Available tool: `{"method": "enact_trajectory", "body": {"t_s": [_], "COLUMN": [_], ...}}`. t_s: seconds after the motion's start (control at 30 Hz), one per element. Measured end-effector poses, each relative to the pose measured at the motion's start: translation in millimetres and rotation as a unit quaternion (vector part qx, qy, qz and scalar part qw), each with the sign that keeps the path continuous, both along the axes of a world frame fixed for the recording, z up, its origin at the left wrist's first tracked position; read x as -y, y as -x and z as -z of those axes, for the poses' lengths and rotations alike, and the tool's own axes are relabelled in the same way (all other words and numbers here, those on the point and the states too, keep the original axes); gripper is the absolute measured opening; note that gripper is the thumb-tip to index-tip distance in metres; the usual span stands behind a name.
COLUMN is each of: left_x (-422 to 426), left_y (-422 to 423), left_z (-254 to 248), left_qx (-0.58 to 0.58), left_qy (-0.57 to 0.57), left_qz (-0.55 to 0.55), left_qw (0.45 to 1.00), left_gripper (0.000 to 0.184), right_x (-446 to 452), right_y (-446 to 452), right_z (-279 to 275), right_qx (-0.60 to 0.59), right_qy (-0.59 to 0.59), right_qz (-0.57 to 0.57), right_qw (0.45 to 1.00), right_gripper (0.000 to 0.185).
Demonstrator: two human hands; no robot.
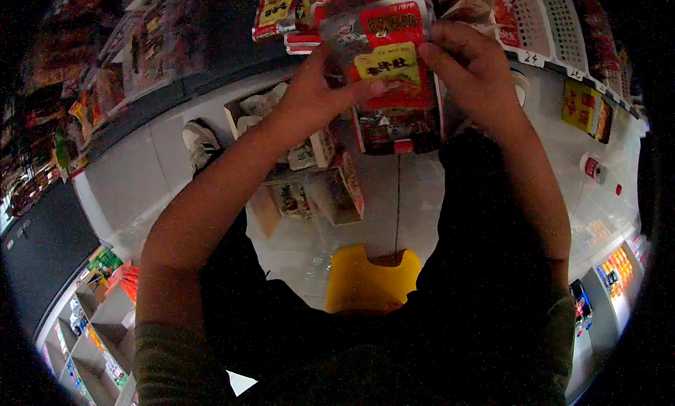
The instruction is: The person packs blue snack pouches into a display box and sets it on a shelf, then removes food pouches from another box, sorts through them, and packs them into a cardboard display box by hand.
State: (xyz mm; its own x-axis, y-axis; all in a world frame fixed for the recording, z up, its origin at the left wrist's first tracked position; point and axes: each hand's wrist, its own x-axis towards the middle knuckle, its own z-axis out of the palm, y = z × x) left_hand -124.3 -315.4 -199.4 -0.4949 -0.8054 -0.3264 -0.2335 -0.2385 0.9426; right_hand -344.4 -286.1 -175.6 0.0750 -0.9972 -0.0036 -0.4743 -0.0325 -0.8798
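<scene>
A red food packet [394, 89] with a yellow label and a see-through lower part is held up in front of the shelf. My left hand [327, 89] grips its left side, the thumb lying across the front near the label. On the upper right edge, my right hand [471, 65] pinches the packet between thumb and fingers. Similar red and yellow packets [274, 9] lie on the shelf just behind and to the left. What is under the held packet on the shelf is partly hidden.
Below stand open cardboard boxes [344, 195] with packets inside. A yellow stool [358, 279] is between my legs. Price tags line the shelf edge [555, 67]. A white container [593, 168] lies on the floor at right. Compartment shelves [91, 350] stand lower left.
</scene>
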Motion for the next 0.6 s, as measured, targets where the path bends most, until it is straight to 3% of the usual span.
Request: {"method": "enact_trajectory", "body": {"t_s": [0.03, 0.13, 0.23, 0.27, 0.33, 0.4, 0.43, 0.47, 0.53, 0.57, 0.6], "left_x": [1.5, 9.5, 22.4, 27.5, 41.2, 61.5, 76.4, 81.1, 87.3, 103.1, 107.4], "left_y": [2.5, 8.4, 17.6, 20.9, 25.4, 25.1, 23.6, 26.0, 34.6, 38.0, 42.6], "left_z": [-0.6, 0.0, -0.5, -1.0, -3.9, -4.3, -2.3, 3.1, 4.4, 18.3, 14.9], "left_qx": [-0.001, -0.007, 0.013, -0.002, -0.017, 0.224, 0.289, 0.288, 0.173, 0.333, 0.334], "left_qy": [0.0, -0.016, 0.065, 0.085, 0.104, 0.163, 0.17, 0.17, 0.133, 0.068, 0.067], "left_qz": [0.001, 0.018, -0.016, -0.043, -0.068, -0.045, 0.025, 0.025, -0.049, -0.041, -0.041], "left_qw": [1.0, 1.0, 0.998, 0.995, 0.992, 0.96, 0.942, 0.942, 0.975, 0.939, 0.939], "left_gripper": [0.062, 0.052, 0.045, 0.044, 0.044, 0.048, 0.051, 0.051, 0.05, 0.095, 0.095], "right_x": [-0.3, 2.4, 5.7, 6.5, 9.2, 7.6, 8.5, 9.5, 12.5, 13.6, 14.1], "right_y": [-2.2, -7.2, -20.2, -17.2, -11.5, -16.8, -17.8, -18.1, -18.0, -17.5, -15.1], "right_z": [0.3, 7.5, 3.6, 6.4, 18.5, 33.9, 38.3, 40.1, 38.6, 39.1, 42.1], "right_qx": [0.089, 0.147, 0.237, 0.237, 0.201, 0.228, 0.258, 0.287, 0.276, 0.266, 0.266], "right_qy": [-0.036, -0.037, -0.119, -0.118, -0.266, -0.241, -0.251, -0.26, -0.261, -0.263, -0.264], "right_qz": [0.026, 0.062, 0.153, 0.154, 0.013, 0.011, 0.028, 0.045, 0.053, 0.061, 0.061], "right_qw": [0.995, 0.987, 0.952, 0.952, 0.943, 0.943, 0.933, 0.921, 0.924, 0.926, 0.925], "right_gripper": [0.028, 0.031, 0.032, 0.032, 0.031, 0.031, 0.03, 0.03, 0.027, 0.025, 0.025]}}
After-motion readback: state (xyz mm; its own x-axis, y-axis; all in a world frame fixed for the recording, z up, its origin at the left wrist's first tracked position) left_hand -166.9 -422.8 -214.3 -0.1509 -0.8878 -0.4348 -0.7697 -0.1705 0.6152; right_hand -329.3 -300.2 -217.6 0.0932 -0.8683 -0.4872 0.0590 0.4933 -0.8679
